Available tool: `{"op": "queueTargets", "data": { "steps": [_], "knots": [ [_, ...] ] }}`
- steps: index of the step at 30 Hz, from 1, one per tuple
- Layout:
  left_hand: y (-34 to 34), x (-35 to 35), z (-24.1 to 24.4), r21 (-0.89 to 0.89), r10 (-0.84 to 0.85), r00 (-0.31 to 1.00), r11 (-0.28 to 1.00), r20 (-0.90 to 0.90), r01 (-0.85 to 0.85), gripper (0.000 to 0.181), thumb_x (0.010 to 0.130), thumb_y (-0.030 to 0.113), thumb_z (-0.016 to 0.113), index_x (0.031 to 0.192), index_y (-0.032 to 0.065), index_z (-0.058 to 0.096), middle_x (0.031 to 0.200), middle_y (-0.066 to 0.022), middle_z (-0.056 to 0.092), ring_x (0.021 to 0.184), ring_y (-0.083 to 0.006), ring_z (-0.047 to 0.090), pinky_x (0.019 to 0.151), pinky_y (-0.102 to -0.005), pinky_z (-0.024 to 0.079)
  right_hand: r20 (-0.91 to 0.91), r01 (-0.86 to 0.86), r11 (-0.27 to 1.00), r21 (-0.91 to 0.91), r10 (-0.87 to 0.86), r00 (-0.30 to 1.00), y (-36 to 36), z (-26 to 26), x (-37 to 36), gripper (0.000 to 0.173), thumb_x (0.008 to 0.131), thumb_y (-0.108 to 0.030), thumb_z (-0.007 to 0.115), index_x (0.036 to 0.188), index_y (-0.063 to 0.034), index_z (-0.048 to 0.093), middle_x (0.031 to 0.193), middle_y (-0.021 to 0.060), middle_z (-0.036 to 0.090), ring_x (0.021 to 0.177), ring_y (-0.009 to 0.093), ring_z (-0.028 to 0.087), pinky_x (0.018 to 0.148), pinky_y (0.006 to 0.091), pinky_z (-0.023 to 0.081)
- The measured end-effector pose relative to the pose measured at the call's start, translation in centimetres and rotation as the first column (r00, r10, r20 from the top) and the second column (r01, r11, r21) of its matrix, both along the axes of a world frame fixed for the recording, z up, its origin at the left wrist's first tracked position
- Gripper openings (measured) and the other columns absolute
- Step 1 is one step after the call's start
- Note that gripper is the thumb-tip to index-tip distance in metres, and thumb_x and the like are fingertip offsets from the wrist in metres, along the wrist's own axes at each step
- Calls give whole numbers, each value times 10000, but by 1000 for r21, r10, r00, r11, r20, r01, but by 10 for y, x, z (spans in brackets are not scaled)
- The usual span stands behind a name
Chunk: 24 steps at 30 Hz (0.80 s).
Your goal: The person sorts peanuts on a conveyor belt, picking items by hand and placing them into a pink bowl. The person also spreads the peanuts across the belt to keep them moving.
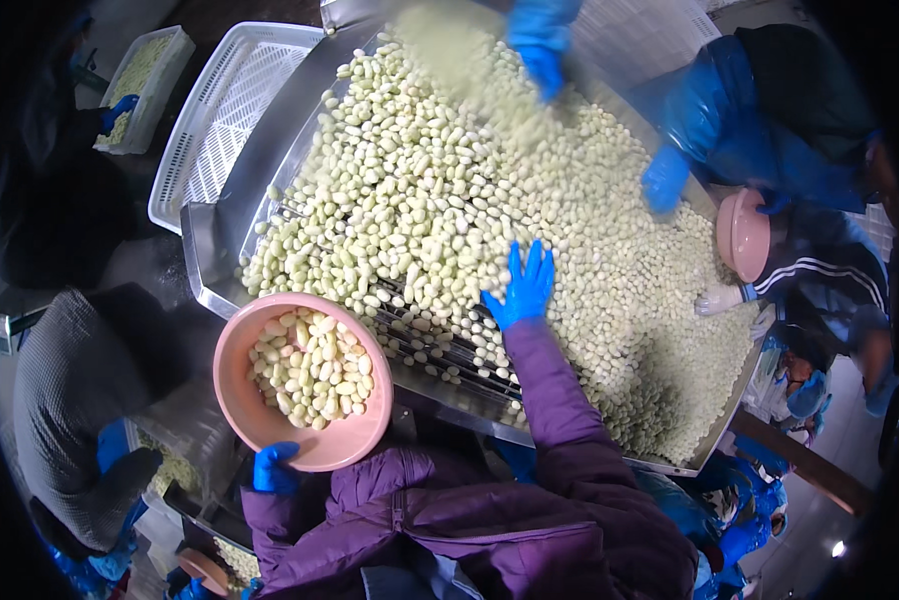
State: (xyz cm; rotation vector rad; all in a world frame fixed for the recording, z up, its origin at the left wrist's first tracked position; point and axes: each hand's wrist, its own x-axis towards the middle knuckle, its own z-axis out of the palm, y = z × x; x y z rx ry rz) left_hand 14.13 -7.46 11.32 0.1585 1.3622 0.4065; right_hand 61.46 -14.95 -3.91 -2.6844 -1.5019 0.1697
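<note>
My left hand (275, 466), in a blue glove, grips the lower rim of a pink plastic bowl (228, 375). Inside the bowl lie many cream-coloured oval pieces (318, 367), a few tinged pink. My right hand (526, 289), also gloved in blue, is spread flat over a thick layer of pale green oval pieces (419, 187); whether these are fruits or cocoons I cannot tell. They cover most of a metal sorting table (487, 427). Left of my right hand, dark slats (434, 345) show through where the pieces lie thin.
Across the table, a co-worker's blurred blue-gloved hands (663, 180) reach over the pile. Another pink bowl (743, 234) is at the right edge, near a white-gloved hand (719, 298). A white slotted crate (224, 112) stands at the left. A person in grey (82, 420) bends nearby.
</note>
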Motion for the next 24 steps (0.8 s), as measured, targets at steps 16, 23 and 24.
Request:
{"op": "queueTargets", "data": {
  "steps": [16,23,24],
  "knots": [
    [-5,5,-1,137,72,997,988,27,-76,185,710,58,586,807,-67,682,953,-201,705,965,-380,672,957,-493,531,-140,-145,863,484,239,961,114,32,-25,696,832,-347,751,1475,-242,508,1546,99,425,1276,344,521,1024,464,449],
    [-4,10,3,110,121,993,987,9,-122,194,680,57,595,802,-67,684,954,-205,709,961,-375,672,956,-476,535,-211,-360,932,35,359,909,170,8,-31,388,903,-235,630,1288,-195,662,1035,65,685,905,286,657,781,421,534],
    [-5,10,1,109,127,992,986,23,-128,193,682,54,594,803,-67,683,955,-207,709,963,-381,671,958,-480,533,-221,-355,934,35,354,909,173,-4,-29,384,903,-247,628,1282,-197,664,1029,71,681,908,288,655,782,426,534]
  ]
}}
